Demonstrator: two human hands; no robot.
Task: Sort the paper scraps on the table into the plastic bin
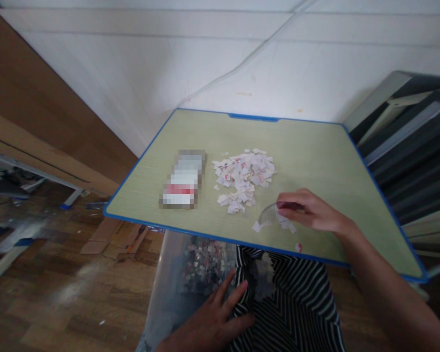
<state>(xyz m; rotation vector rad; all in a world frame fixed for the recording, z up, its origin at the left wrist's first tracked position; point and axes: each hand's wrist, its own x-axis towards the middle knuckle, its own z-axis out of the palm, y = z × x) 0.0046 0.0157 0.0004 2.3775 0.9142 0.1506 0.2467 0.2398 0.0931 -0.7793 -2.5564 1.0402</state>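
Observation:
My right hand [300, 209] is closed on a clear, curved plastic piece [267, 214] whose exact kind I cannot make out. Its edge stands on the table among a few paper scraps [288, 225] near the front rim. Beyond it, to the left, lies a heap of torn white paper scraps [246, 171], some with pink or red marks. Below the table, my left hand [222, 310] has its fingers spread, over the edge of black-and-white striped cloth [289, 303] on my lap. Beside that hand stands a translucent bin [165, 274] holding many small scraps.
The pale green folding table [308, 156] has a blue rim and stands against a white wall [139, 73]. A phone-shaped, blurred object [183, 178] lies on its left part. Dark folded frames [418, 132] lean at the right. Cardboard [102, 237] lies on the wooden floor.

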